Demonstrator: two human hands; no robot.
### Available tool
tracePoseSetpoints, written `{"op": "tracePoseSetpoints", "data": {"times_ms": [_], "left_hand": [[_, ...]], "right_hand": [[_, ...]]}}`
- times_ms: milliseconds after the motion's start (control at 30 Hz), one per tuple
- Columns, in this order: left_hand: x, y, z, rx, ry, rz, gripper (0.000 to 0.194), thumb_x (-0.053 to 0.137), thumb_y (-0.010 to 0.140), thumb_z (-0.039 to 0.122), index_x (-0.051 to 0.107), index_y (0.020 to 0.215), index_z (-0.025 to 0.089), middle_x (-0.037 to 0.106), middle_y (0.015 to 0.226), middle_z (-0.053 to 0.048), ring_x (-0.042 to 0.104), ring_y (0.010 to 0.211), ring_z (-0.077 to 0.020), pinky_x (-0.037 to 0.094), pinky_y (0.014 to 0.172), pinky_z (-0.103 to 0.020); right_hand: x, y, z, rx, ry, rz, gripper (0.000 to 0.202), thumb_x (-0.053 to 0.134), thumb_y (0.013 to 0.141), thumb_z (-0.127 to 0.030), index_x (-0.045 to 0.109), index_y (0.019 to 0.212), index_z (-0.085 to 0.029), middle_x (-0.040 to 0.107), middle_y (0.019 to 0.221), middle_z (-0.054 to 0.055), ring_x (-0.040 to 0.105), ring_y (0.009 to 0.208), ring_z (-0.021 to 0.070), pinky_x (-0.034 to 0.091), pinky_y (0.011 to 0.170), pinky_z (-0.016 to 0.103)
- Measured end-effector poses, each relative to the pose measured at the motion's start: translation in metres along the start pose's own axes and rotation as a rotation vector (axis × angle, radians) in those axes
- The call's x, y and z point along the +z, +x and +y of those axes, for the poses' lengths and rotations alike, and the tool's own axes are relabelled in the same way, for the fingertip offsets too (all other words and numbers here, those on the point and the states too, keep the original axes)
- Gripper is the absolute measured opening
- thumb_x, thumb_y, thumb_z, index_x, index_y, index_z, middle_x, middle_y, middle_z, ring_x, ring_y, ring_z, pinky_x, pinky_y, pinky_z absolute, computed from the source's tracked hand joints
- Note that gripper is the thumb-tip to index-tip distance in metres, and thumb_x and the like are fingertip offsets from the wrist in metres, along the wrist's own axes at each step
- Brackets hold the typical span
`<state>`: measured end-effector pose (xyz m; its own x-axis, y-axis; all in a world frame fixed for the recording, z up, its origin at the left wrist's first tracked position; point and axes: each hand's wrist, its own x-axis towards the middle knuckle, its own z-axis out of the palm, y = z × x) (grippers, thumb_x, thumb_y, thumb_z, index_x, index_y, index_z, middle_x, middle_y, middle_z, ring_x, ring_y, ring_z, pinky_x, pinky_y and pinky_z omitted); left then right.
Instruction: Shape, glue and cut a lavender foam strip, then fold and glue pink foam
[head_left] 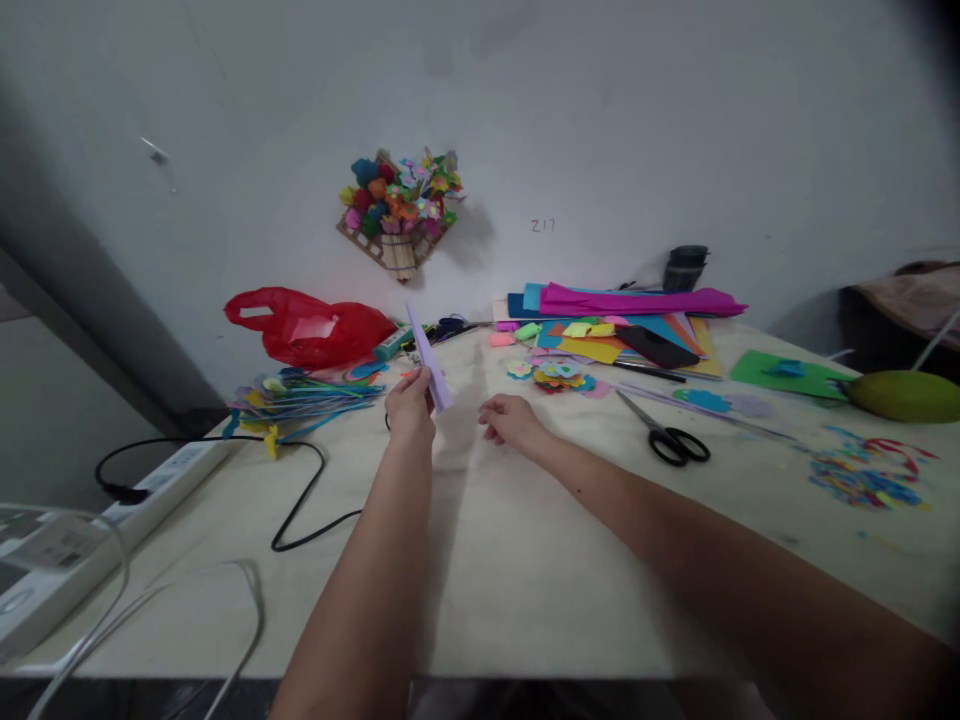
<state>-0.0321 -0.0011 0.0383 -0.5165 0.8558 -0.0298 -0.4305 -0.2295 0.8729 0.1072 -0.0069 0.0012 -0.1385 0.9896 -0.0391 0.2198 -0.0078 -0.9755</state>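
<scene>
My left hand [410, 402] is closed on a light purple foam sheet [426, 358], which stands nearly edge-on above the middle of the table. To the right of the sheet, my right hand [514, 422] hovers near the tabletop with loosely bent fingers slightly apart. Nothing shows in it, and it does not touch the sheet. Black-handled scissors [667, 435] lie on the table beyond my right forearm. Cut foam flower shapes [559, 375] are piled behind my right hand.
On the left are a red plastic bag [315, 328], a bundle of flower stems [307, 395], a power strip [120, 525] and a black cable [300, 500]. Coloured sheets [637, 302] are stacked at the back. Foam scraps [862, 475] and a green pouch [904, 395] lie right.
</scene>
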Motion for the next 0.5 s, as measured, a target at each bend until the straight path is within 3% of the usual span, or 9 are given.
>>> {"op": "tracePoseSetpoints", "data": {"times_ms": [233, 367, 500], "left_hand": [[-0.021, 0.026, 0.025, 0.09, 0.104, 0.103, 0.017, 0.067, 0.056, 0.022, 0.06, 0.071, 0.016, 0.056, 0.057, 0.004, 0.054, 0.053, -0.0097, 0.04, 0.054, -0.022], [-0.041, 0.046, 0.03, 0.195, 0.131, 0.086, 0.014, 0.068, 0.053, 0.019, 0.06, 0.064, 0.015, 0.057, 0.056, 0.004, 0.052, 0.055, -0.0089, 0.041, 0.058, -0.022], [-0.055, 0.066, 0.027, 0.164, 0.137, 0.025, 0.02, 0.07, 0.05, 0.022, 0.063, 0.066, 0.014, 0.059, 0.057, 0.002, 0.052, 0.054, -0.009, 0.041, 0.056, -0.021]], "right_hand": [[0.05, 0.032, -0.034, 0.141, 0.196, -0.044, 0.006, 0.053, 0.075, -0.007, 0.054, 0.074, -0.014, 0.055, 0.057, -0.001, 0.053, 0.043, 0.0081, 0.043, 0.04, 0.018], [0.076, 0.045, -0.049, 0.18, 0.287, -0.063, 0.006, 0.052, 0.076, -0.007, 0.053, 0.075, -0.013, 0.051, 0.059, -0.001, 0.053, 0.044, 0.0085, 0.047, 0.044, 0.021], [0.095, 0.059, -0.055, 0.204, 0.371, -0.06, 0.004, 0.049, 0.08, -0.016, 0.052, 0.079, -0.014, 0.049, 0.062, -0.002, 0.05, 0.045, 0.0072, 0.047, 0.047, 0.021]]}}
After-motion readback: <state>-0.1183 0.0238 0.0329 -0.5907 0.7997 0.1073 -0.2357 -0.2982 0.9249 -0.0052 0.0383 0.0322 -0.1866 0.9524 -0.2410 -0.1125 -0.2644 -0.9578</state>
